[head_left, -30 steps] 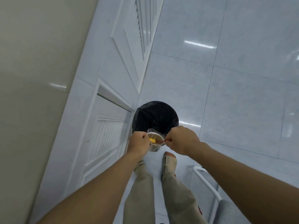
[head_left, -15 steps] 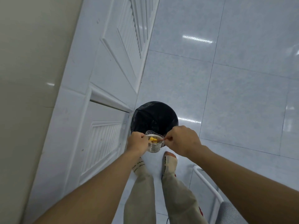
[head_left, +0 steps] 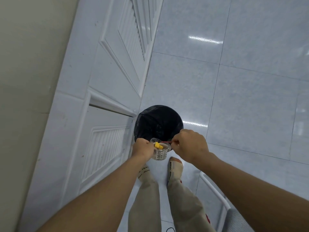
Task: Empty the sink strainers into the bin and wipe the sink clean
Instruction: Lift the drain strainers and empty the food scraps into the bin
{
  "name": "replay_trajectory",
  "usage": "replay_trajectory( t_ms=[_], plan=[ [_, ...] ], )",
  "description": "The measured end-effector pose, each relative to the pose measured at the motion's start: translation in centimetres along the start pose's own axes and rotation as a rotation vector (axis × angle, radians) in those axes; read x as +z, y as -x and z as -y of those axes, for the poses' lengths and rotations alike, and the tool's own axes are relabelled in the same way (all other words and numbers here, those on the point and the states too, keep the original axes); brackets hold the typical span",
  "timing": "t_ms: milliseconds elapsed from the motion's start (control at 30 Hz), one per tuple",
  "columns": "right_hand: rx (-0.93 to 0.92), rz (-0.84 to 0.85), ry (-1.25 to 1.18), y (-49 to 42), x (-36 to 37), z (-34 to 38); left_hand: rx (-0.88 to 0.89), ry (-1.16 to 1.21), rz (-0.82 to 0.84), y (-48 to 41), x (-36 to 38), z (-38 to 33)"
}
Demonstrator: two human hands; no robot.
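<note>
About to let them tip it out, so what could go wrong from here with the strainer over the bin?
1. The strainer sits over the near rim of the bin; tipped now, the yellow scraps might land on the floor or feet.
2. The right hand pulls a thin red piece at the mesh liner; it could slip and scatter debris.

Yellow scraps (head_left: pixel 158 146) now higher in strainer (head_left: pixel 160 153), nearer left hand (head_left: pixel 143 150) vs 1 s ago.

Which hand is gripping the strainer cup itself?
The left hand grips the metal strainer cup by its side; the right hand only pinches a thin red stick.
</note>
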State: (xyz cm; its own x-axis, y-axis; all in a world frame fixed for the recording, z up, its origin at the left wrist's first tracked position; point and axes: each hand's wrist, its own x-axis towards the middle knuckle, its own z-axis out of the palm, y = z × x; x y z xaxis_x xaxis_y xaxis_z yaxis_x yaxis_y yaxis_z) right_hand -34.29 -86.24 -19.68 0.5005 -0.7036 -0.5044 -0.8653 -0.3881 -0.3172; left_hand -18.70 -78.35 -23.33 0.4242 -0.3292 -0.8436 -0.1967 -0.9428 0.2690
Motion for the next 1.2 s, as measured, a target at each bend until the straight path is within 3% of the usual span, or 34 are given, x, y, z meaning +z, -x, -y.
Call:
replay_trajectory(
  t_ms=[200,500,733,1033,1200],
  plan=[
    [-0.006,0.120,-0.006,0.1,0.6,-0.3,-0.003,0.000,0.008,0.3,0.5,0.1],
    [0.023,-0.031,0.019,0.9,1.3,-0.9,0.008,-0.006,0.009,0.7,1.1,0.5],
    [-0.017,0.069,0.016,1.2,2.0,-0.7,0.011,0.004,0.023,1.2,1.5,0.5],
    [0.032,-0.044,0.014,1.4,1.8,-0.9,0.018,0.028,0.038,1.6,1.2,0.8],
    [0.002,0.049,0.027,1.1,1.7,-0.8,0.027,0.026,0.041,1.7,1.3,0.9]
  ],
)
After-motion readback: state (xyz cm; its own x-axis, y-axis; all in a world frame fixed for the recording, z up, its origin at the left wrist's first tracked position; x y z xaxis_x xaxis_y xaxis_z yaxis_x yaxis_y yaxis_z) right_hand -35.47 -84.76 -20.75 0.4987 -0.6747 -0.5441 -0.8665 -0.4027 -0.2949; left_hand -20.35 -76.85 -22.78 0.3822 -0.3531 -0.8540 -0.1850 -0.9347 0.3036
